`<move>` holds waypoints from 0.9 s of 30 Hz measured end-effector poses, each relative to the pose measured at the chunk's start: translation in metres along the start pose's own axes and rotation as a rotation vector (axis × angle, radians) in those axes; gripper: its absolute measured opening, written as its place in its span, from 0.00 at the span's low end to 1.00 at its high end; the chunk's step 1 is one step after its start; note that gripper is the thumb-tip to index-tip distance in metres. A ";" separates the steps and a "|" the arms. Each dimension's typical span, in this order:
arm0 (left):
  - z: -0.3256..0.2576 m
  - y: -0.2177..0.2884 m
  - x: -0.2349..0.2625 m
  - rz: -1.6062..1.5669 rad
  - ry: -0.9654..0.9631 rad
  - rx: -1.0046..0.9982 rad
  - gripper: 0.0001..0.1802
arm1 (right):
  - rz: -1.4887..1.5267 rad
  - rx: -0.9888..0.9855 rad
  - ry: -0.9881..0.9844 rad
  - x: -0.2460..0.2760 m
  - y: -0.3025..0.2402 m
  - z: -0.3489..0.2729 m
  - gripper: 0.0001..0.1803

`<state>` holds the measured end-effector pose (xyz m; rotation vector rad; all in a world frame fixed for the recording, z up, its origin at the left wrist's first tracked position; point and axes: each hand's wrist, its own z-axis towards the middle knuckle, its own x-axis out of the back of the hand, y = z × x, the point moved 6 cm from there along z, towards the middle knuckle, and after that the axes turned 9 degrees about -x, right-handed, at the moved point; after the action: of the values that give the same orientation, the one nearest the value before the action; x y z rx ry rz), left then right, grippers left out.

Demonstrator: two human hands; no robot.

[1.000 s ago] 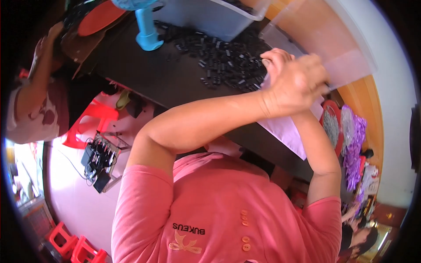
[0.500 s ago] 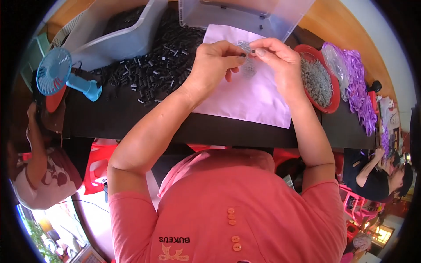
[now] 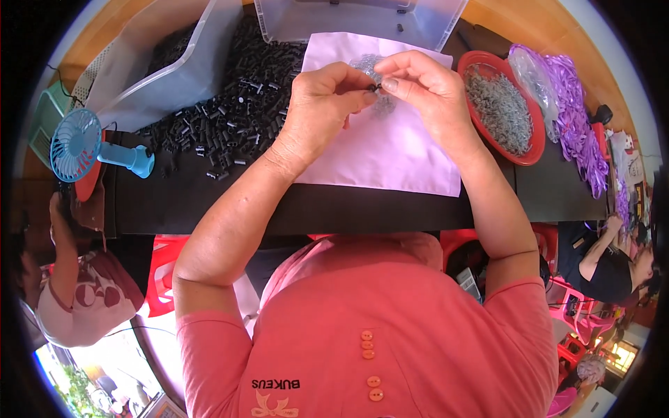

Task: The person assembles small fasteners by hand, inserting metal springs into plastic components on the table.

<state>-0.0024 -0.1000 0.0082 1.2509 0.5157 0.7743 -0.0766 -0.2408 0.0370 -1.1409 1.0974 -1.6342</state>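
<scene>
Above a pink cloth (image 3: 390, 164), my two hands meet fingertip to fingertip. A small black part (image 3: 378, 88) shows between them. My left hand (image 3: 322, 104) is closed in a pinch on it from the left, thumb against fingers. From the right, my right hand (image 3: 431, 94) pinches at the same part with thumb and forefinger. Whether a tiny metal piece is also in the fingers is too small to tell. A pile of small silvery pieces (image 3: 384, 106) lies on the cloth behind the fingertips, partly hidden by them.
Loose black cylindrical parts (image 3: 258, 104) spread left of the cloth, beside a translucent bin (image 3: 164, 80). Another bin (image 3: 348, 28) stands behind. A red bowl (image 3: 538, 132) of silvery pieces and purple ribbons (image 3: 575, 118) lie right. A blue fan (image 3: 77, 144) is left; people sit at both sides.
The view has shifted a little, so the table things sit differently in it. Both hands stay together over the cloth, fingers slightly re-angled around the small black part.
</scene>
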 end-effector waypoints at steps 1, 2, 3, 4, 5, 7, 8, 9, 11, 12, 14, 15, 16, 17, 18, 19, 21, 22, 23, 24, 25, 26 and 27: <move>0.000 0.000 0.001 0.013 0.004 -0.009 0.10 | -0.001 0.001 -0.002 -0.001 0.000 0.000 0.08; 0.000 0.000 0.001 0.012 0.007 -0.010 0.10 | 0.005 0.002 -0.001 -0.001 -0.001 0.000 0.08; 0.000 0.000 0.001 0.013 0.003 -0.015 0.10 | 0.011 0.003 0.000 -0.002 -0.002 0.000 0.08; 0.000 0.001 0.001 0.013 -0.001 -0.021 0.10 | 0.010 0.003 -0.002 -0.002 -0.001 0.000 0.08; -0.001 0.000 0.001 0.012 0.001 -0.021 0.10 | -0.001 0.028 0.000 -0.003 -0.002 0.000 0.08; -0.001 0.000 0.001 0.074 0.011 -0.053 0.11 | -0.011 0.054 0.000 -0.003 -0.002 0.000 0.07; -0.001 0.000 0.001 0.074 0.012 -0.053 0.11 | -0.037 0.069 0.013 -0.002 -0.001 0.000 0.07; -0.002 0.001 0.000 0.069 -0.003 -0.052 0.11 | -0.063 0.084 0.025 -0.001 -0.002 0.000 0.07; -0.002 0.003 -0.001 0.063 -0.019 -0.050 0.11 | -0.056 0.089 0.027 0.000 -0.003 0.000 0.07; -0.002 0.003 -0.001 0.063 -0.024 -0.038 0.12 | -0.048 0.092 0.030 0.000 -0.004 -0.001 0.07; -0.002 0.007 0.000 0.066 -0.027 -0.029 0.12 | -0.042 0.111 0.020 -0.001 -0.008 -0.003 0.07; -0.002 0.007 0.000 0.074 -0.026 -0.018 0.11 | -0.035 0.127 0.011 -0.001 -0.010 -0.003 0.07; -0.002 0.007 0.001 0.081 -0.024 -0.005 0.11 | -0.034 0.126 0.010 -0.002 -0.009 -0.003 0.07; -0.002 0.006 0.001 0.082 -0.023 -0.004 0.11 | -0.046 0.135 0.007 -0.003 -0.008 -0.003 0.07; -0.002 0.006 0.002 0.087 -0.021 -0.009 0.11 | -0.058 0.144 0.005 -0.004 -0.008 -0.003 0.07; -0.002 0.006 0.001 0.089 -0.022 -0.015 0.11 | -0.060 0.143 0.007 -0.004 -0.008 -0.003 0.07; -0.001 0.005 0.000 0.052 -0.035 -0.022 0.11 | -0.053 0.121 0.026 -0.001 -0.006 -0.003 0.07; -0.001 0.006 0.000 0.019 -0.044 -0.029 0.10 | -0.053 0.120 0.025 -0.001 -0.007 -0.003 0.07; -0.001 0.007 0.000 0.019 -0.044 -0.028 0.10 | -0.061 0.120 0.032 0.000 -0.008 -0.003 0.07; -0.002 0.009 -0.001 -0.001 -0.040 -0.014 0.09 | -0.069 0.121 0.040 0.000 -0.009 -0.004 0.07; -0.002 0.010 -0.002 -0.021 -0.037 -0.001 0.08 | -0.069 0.121 0.039 -0.001 -0.009 -0.004 0.07; -0.002 0.010 -0.002 -0.021 -0.037 -0.001 0.08 | -0.052 0.121 0.045 -0.001 -0.010 -0.005 0.07; -0.002 0.009 -0.002 -0.025 -0.038 0.004 0.09 | -0.035 0.121 0.051 -0.001 -0.010 -0.005 0.07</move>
<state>-0.0073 -0.0993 0.0166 1.2585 0.5011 0.7270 -0.0826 -0.2361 0.0451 -1.0505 1.0012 -1.7407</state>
